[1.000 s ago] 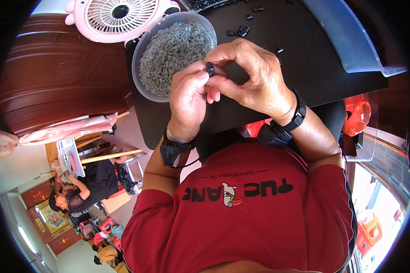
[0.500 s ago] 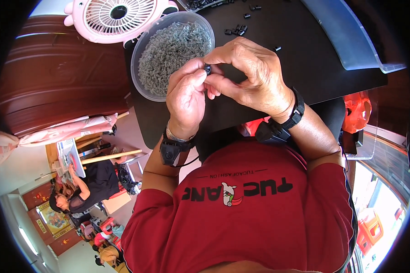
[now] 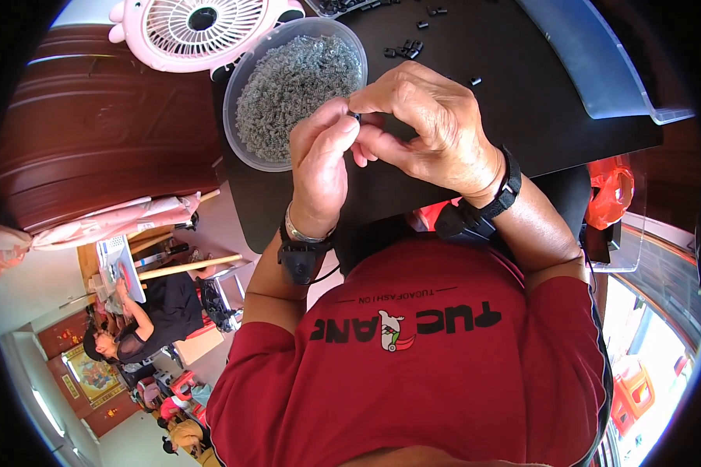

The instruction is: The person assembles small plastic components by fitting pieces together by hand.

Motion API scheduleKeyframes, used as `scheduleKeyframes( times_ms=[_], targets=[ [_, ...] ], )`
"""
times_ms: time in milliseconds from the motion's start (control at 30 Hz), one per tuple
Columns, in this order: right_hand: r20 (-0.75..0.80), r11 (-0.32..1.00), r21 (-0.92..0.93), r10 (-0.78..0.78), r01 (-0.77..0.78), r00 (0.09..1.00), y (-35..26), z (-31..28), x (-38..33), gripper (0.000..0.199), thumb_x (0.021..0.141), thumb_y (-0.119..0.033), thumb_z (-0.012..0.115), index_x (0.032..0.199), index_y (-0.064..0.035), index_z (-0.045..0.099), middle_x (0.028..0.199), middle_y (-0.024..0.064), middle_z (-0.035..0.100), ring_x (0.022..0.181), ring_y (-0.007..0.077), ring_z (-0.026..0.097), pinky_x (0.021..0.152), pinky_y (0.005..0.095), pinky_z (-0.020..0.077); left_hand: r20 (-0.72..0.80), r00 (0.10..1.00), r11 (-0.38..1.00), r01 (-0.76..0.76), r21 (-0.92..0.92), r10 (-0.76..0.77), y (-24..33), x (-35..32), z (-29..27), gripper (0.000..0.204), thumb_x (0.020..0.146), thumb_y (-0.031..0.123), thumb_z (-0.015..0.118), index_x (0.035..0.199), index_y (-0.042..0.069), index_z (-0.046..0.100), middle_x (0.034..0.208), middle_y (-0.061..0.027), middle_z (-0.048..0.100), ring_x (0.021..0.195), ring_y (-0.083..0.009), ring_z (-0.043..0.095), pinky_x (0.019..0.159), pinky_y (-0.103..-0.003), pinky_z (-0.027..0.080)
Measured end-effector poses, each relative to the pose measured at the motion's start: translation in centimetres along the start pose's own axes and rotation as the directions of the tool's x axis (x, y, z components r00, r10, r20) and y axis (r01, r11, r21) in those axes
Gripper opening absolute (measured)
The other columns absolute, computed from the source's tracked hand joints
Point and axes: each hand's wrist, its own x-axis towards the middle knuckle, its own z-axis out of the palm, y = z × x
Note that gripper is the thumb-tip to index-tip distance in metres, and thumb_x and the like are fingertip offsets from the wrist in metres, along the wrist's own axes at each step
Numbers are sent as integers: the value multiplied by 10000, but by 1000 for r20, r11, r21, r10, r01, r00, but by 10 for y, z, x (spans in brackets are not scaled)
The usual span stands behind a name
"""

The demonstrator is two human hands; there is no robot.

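Above the table's near edge, my left hand [image 3: 322, 167] and my right hand [image 3: 432, 128] meet at the fingertips. Pinched between them is a small black plastic piece [image 3: 355, 117], mostly covered by the fingers. Both hands are closed on it. Just beyond my left hand stands a round clear tub [image 3: 230, 128], filled with a heap of small metal springs [image 3: 288, 89]. Several loose black plastic pieces [image 3: 409, 50] lie on the table past my right hand.
A pink fan [image 3: 202, 54] stands behind the tub. At the far edge is a tray of more black pieces [image 3: 339, 7]. A translucent blue bin [image 3: 592, 66] sits on the right of the black table [image 3: 514, 117]. Another person in black [image 3: 167, 311] works off to the left.
My left thumb has shifted upward over the black piece, which shows less now. The left wrist has turned slightly. My right hand stays almost in place.
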Motion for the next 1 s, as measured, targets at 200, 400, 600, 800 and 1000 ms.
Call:
scheduleKeyframes(
  times_ms=[200,400,600,800,1000],
  targets=[
    [18,996,-32,-83,83,996,0,5,-1,283,631,-81,731,886,-89,609,777,29,626,722,230,607,644,322,508,-102,993,994,-42,102,53,-5,-3,2,273,865,195,478,752,-25,593,644,-33,558,522,-66,449,476,-198,331],
    [22,997,25,-69,68,997,-1,3,0,286,637,-95,737,893,-89,608,785,33,627,733,233,610,652,325,509,-175,981,995,-68,78,81,-6,-5,5,278,846,196,495,696,-21,584,623,-27,549,515,-61,433,471,-197,316],
    [54,996,-79,-36,40,998,0,0,-2,257,645,-126,735,876,-84,631,791,39,629,709,231,606,651,321,510,-117,985,986,-111,127,126,-4,-4,5,288,849,204,497,694,-22,584,605,-22,533,516,-65,432,481,-198,320],
    [8,998,-57,-14,14,1000,-1,-2,-1,243,646,-112,719,871,-76,635,745,36,620,685,226,602,633,319,506,-87,987,987,-127,101,136,-3,-5,6,301,869,212,456,789,-46,591,639,-43,565,529,-70,440,494,-199,332],
    [3,998,-70,-8,8,1000,0,-4,-2,271,635,-101,722,888,-71,629,748,34,623,680,218,603,628,309,506,-42,988,985,-144,90,149,-2,-5,6,316,877,206,419,804,-59,575,675,-79,590,530,-82,443,503,-210,348]
  ],
)
